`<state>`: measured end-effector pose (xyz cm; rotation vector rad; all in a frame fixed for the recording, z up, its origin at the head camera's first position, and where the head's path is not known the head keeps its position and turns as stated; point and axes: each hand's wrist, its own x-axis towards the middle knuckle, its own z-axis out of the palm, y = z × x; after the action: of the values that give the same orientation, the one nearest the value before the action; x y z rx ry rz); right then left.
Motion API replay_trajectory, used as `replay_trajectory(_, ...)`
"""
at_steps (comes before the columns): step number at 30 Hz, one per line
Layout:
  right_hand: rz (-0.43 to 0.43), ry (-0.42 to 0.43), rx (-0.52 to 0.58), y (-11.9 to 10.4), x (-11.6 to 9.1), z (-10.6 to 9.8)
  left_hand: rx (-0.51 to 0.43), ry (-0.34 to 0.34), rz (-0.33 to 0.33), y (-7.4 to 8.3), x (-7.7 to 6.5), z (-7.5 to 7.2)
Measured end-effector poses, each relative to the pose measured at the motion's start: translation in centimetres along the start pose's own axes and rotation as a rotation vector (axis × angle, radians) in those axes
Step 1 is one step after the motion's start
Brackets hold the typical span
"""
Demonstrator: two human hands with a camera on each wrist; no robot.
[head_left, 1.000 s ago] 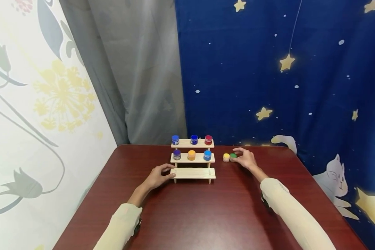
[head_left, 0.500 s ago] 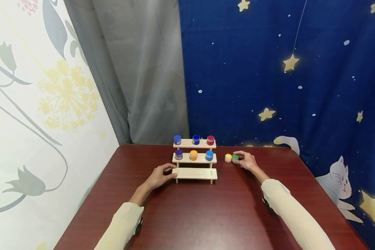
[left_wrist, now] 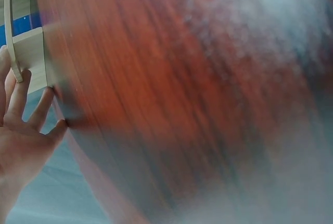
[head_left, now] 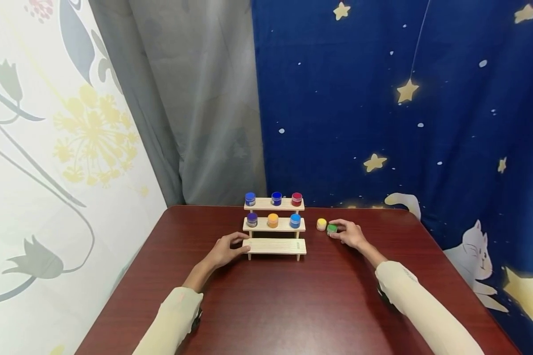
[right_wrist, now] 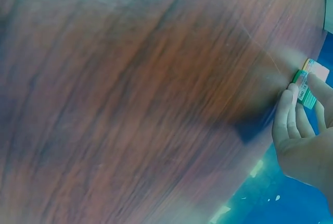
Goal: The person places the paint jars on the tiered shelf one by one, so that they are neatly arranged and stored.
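Note:
In the head view my left hand (head_left: 223,251) holds the left end of the lowest shelf of a pale wooden three-tier display rack (head_left: 275,246). The left wrist view has the fingers (left_wrist: 20,96) at that shelf's end. To the right of the rack, my right hand (head_left: 350,233) pinches a small paint jar with a green lid (head_left: 332,230) between thumb and fingers. Just left of it stands a yellow paint jar (head_left: 322,225). In the right wrist view the green jar (right_wrist: 307,99) partly overlaps the yellow one.
Blue, dark blue and red jars (head_left: 296,199) line the top shelf. Purple, orange (head_left: 273,220) and light blue jars stand on the middle one. Everything rests on a dark red wooden table (head_left: 266,305), with grey and starry blue curtains (head_left: 328,108) behind.
My right hand has drawn the green jar slightly toward me, off the yellow jar's side. The left hand stays at the rack. The head view has shifted a little.

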<state>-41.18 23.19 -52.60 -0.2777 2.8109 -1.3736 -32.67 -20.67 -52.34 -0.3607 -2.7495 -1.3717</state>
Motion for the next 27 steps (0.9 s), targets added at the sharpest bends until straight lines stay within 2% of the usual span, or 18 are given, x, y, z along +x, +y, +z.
replay_trajectory(5,-0.026,-0.031,-0.006,-0.3,-0.7,-0.3,0.006,-0.003,-0.02,-0.1,-0.1,0.1)
replay_trajectory(11,-0.053,-0.052,-0.017,-0.7,-1.5,-0.5,0.007,0.001,-0.011,-0.1,-0.1,0.1)
replay_trajectory(18,-0.14,-0.053,-0.012,-2.1,-2.6,-0.3,0.001,-0.012,-0.029,-0.1,-0.1,0.0)
replay_trajectory(27,-0.199,-0.09,0.015,-4.0,-3.7,0.4,-0.001,-0.02,-0.022,-0.3,0.0,0.0)
